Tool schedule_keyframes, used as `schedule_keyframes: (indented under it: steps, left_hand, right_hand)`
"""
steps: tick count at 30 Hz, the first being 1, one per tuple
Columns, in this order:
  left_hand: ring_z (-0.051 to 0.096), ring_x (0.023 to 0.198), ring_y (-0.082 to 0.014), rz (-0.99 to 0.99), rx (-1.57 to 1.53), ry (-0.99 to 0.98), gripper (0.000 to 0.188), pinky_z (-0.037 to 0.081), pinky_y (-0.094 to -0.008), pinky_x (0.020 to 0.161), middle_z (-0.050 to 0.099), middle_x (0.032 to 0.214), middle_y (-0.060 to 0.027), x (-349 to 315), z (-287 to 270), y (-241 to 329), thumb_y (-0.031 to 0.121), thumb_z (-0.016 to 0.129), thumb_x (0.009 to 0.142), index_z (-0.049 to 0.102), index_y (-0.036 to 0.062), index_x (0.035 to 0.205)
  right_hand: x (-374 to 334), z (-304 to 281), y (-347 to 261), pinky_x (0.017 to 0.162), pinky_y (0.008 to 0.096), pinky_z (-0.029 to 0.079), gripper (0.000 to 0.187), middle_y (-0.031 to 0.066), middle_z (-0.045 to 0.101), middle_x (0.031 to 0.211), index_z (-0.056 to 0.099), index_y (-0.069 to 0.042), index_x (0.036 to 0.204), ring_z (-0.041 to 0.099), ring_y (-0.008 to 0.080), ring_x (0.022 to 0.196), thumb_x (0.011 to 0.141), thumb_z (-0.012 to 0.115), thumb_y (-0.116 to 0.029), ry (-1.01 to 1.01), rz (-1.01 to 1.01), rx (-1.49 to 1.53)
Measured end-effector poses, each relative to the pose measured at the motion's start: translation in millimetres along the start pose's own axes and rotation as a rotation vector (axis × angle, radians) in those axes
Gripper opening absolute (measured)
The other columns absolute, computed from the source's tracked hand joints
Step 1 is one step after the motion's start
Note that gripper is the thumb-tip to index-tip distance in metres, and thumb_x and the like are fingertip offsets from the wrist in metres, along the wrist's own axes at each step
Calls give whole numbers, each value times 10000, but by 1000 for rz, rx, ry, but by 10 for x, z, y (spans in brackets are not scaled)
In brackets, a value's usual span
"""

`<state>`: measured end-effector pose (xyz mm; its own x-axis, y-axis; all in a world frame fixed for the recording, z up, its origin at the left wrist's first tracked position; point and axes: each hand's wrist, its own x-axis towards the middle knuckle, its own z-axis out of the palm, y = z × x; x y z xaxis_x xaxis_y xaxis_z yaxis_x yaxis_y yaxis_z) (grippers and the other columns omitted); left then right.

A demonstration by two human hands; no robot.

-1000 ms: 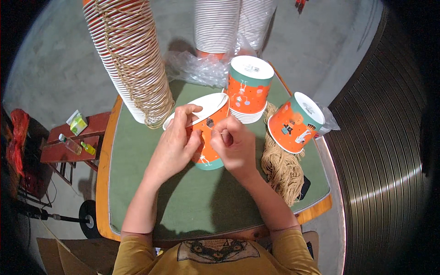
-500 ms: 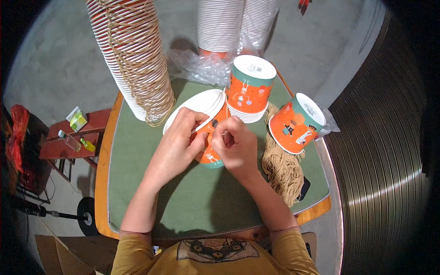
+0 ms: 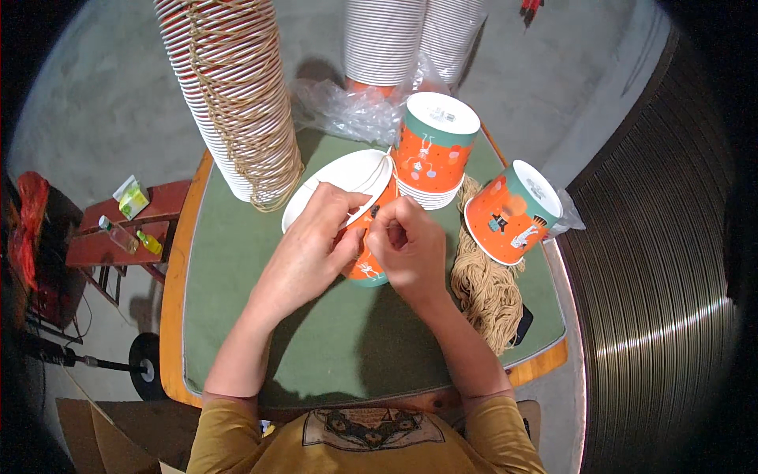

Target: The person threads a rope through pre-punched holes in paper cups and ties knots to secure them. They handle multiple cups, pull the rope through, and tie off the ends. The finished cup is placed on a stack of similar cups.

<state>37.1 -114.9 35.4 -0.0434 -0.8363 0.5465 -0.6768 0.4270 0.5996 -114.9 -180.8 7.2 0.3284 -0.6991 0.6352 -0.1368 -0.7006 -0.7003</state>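
An orange and green paper bucket [image 3: 365, 270] lies tilted on the table, its white mouth turned up and to the left. My left hand [image 3: 309, 251] grips it at the rim, fingers over the edge and thumb on the printed side. Beige cord [image 3: 392, 160] hangs in a loop over the far rim and runs down toward my right hand [image 3: 412, 246]. That hand is closed in a pinch close to the bucket's side, apparently on the cord, whose end is hidden by the fingers. A hank of beige cord [image 3: 487, 304] lies to the right.
Upside-down bucket stacks [image 3: 434, 154] and another upturned bucket [image 3: 509, 217] stand beyond and right of my hands. A tall cord-strung bucket stack [image 3: 237, 103] rises at the far left. Clear plastic wrap [image 3: 351, 110] lies at the back. A red bench [image 3: 158, 207] stands left of the green-topped table [image 3: 229, 316].
My right hand has turned slightly and its fingers have closed up more. The bucket stays in my left hand, nearly unmoved; the whole view has shifted slightly.
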Motion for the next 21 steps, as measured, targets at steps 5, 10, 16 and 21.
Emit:
schedule_keyframes:
  steps: [5, 10, 16, 21]
  left_hand:
    - [574, 958, -275, 11, -133, -149, 328, 470, -354, 853, 537, 1033, -145, -9, -91, -66, 41, 499, 921, 563, -1, 1240]
    - [535, 915, -115, -138, -392, -267, 295, 452, -261, 829, 574, 1002, -37, 11, -142, -149, 110, 479, 999, 574, 6, 1259]
    - [471, 838, -30, -400, -618, -342, 198, 429, -214, 736, 550, 915, 53, -18, -93, -228, 121, 512, 1002, 611, 24, 1143]
    - [444, 774, -38, -318, -657, -288, 127, 421, -221, 681, 501, 814, 54, -42, 100, -266, 128, 500, 998, 565, 24, 967]
  right_hand:
    - [-4, -17, -3, 527, 314, 444, 156, 64, 518, 701, 525, -60, 799, 538, 177, 553, 775, 678, -48, -15, -24, -22]
    - [-21, -30, -26, 529, 318, 447, 142, 66, 519, 699, 538, -58, 806, 541, 181, 548, 771, 674, -40, -51, 1, -49]
    - [-44, -28, -13, 532, 308, 449, 122, 65, 537, 683, 563, -61, 810, 551, 174, 549, 761, 672, -35, -75, -9, -95]
    - [-118, -72, -18, 555, 302, 468, 127, 70, 542, 679, 576, -59, 825, 572, 169, 569, 757, 683, -63, -80, 11, -83]
